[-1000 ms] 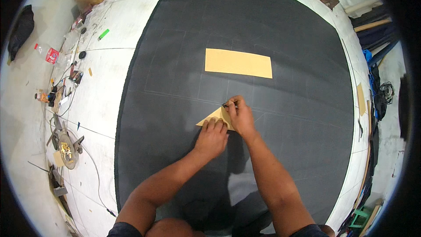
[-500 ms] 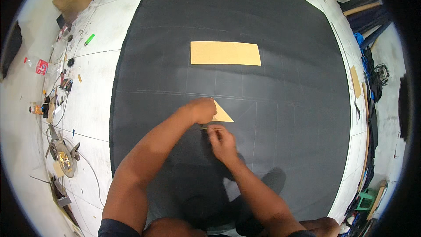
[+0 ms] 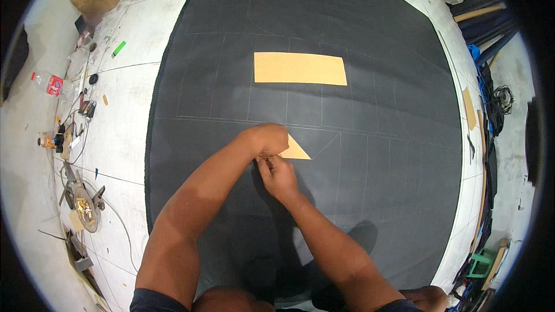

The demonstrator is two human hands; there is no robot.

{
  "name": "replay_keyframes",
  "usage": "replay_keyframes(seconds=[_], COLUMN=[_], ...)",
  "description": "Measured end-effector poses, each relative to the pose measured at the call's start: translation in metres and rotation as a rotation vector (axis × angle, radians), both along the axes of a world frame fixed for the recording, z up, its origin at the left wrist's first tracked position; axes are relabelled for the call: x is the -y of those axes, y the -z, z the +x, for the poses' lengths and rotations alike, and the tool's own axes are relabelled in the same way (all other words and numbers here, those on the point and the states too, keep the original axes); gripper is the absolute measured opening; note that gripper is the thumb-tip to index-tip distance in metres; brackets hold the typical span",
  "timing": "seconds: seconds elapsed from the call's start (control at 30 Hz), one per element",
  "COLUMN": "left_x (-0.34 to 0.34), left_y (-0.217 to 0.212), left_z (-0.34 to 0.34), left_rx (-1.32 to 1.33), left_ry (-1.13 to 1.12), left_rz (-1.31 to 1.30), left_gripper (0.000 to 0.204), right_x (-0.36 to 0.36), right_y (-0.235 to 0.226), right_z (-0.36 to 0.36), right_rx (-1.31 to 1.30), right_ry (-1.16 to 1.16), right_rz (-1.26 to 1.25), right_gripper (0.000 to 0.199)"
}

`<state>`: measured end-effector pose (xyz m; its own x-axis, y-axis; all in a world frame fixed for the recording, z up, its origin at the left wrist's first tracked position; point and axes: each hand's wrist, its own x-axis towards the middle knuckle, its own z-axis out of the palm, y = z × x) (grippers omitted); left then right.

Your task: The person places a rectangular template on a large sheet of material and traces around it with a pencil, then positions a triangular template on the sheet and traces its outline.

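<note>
My left hand (image 3: pixel 267 140) presses down on the tan triangle template (image 3: pixel 296 150), which lies flat on the black cloth (image 3: pixel 381 138) spread over the white tiled floor (image 3: pixel 124 110). That grip is curled over the triangle's left end, covering it, so only the right point and lower edge show. My right hand (image 3: pixel 278 174) sits just below, fingers pinched at the triangle's lower edge; something small seems held there, too small and too hidden to make out, so I cannot tell what that grip clasps.

A long tan rectangle (image 3: pixel 300 69) lies well apart, further up the cloth, with bare cloth between it and the triangle. Faint chalk lines cross the cloth around my hands. There is open cloth to the right and above; the cloth's left edge curves near the clutter on the floor: a green marker (image 3: pixel 118 49), a round metal tool (image 3: pixel 84 208), wires. The right edge runs beside dark heaps and a green stool (image 3: pixel 478 263), partly cut off by the rim.
</note>
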<state>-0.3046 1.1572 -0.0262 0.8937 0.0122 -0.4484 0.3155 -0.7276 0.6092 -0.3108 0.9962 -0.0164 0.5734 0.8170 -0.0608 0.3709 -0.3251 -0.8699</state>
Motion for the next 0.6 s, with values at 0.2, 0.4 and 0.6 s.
replay_keyframes(seconds=[0.2, 0.4, 0.6], left_x=[0.000, 0.004, 0.005], left_y=[-0.018, -0.017, -0.021], left_z=[0.004, 0.004, 0.005], left_rx=[-0.063, -0.067, -0.090], left_ry=[0.078, -0.046, -0.023], left_rz=[0.047, 0.013, 0.049], left_gripper=[0.029, 0.032, 0.032], right_x=[0.013, 0.068, 0.088], right_y=[-0.001, -0.012, -0.006], right_z=[0.008, 0.065, 0.085], right_rx=[0.174, 0.145, 0.161], right_ry=[0.026, 0.261, 0.296], right_rz=[-0.114, -0.163, -0.153], right_gripper=[0.022, 0.022, 0.022])
